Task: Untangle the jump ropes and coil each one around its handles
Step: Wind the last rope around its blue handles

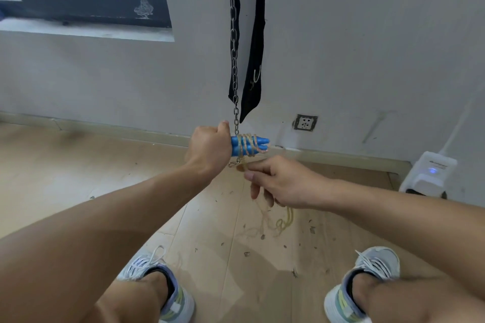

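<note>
Coiling in hand: left hand grips paired blue handles, right hand fingers pinch the beige rope; next wrap needs taut slack.

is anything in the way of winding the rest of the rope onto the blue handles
Yes. A metal chain hangs right against the blue handles beside the left hand, its hook below them near the rope that the right hand holds.
</note>
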`<state>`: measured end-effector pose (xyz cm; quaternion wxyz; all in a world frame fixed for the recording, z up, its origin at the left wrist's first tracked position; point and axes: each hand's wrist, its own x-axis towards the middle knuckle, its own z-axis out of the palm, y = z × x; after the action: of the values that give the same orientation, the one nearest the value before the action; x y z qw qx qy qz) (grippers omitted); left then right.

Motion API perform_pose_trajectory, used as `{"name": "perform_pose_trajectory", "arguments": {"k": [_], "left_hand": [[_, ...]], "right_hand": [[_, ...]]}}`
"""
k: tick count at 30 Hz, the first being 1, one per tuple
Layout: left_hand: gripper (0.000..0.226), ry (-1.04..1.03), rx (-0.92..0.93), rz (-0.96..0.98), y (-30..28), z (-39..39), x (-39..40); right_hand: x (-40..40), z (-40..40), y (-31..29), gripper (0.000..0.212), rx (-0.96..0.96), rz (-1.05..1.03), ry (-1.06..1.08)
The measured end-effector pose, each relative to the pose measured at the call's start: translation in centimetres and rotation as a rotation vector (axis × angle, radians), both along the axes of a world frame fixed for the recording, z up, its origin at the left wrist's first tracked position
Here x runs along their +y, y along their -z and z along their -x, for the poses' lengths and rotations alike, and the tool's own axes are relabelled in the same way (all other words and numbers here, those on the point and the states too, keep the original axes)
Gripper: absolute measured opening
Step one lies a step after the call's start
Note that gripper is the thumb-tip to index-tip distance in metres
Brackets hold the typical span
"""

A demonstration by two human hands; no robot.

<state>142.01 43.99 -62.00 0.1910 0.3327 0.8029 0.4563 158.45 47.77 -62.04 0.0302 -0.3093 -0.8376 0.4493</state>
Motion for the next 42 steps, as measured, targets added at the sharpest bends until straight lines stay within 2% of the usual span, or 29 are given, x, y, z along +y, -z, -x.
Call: {"name": "perform_pose_trajectory", "arguments": {"k": [3,7,14,16,20,24,31,34,37,40,42], "left_hand": [[0.063,0.022,0.266,0.085,-0.2,0.2,-0.3],[0.065,0.056,0.471,0.111,-0.5,0.6,-0.6],[0.065,0.200,0.678,0.154,-0.8,-0.3,-0.5],[0.065,0.290,0.631,0.127,-0.7,-0.8,-0.5],[0.066,0.403,0.551,0.038,-0.8,-1.0,-0.6],[0.065,0.455,0.544,0.042,-1.2,-0.8,-0.9],[0.063,0.514,0.475,0.020,-1.5,-0.8,-1.0],[0.060,0.532,0.363,0.027,-1.6,-1.0,-1.2],[0.060,0.508,0.191,0.007,-1.9,-1.6,-1.4],[0.053,0.374,-0.016,-0.055,-1.8,-1.7,-1.2],[0.050,0.230,-0.100,-0.071,-1.6,-1.5,-0.9]], "right_hand": [[-0.8,0.0,-1.4,0.027,-0.013,0.009,-0.005],[-0.2,-0.6,-2.8,0.022,0.041,0.016,0.060],[1.7,-1.5,-2.5,0.035,0.201,-0.297,0.101],[2.2,-1.7,-2.5,0.033,0.237,-0.292,0.110],[3.3,-1.9,-2.3,0.026,0.294,-0.074,0.099],[3.7,-2.1,-2.0,0.025,0.268,-0.050,0.076],[4.7,-2.4,-1.4,0.054,0.273,0.048,0.029],[4.6,-2.5,-1.4,0.040,0.282,0.169,0.015],[4.5,-2.4,-0.9,0.025,0.327,0.298,0.089],[3.9,-1.6,0.2,0.014,0.364,0.470,0.222],[3.1,-0.6,0.8,0.022,0.385,0.499,0.302]]}}
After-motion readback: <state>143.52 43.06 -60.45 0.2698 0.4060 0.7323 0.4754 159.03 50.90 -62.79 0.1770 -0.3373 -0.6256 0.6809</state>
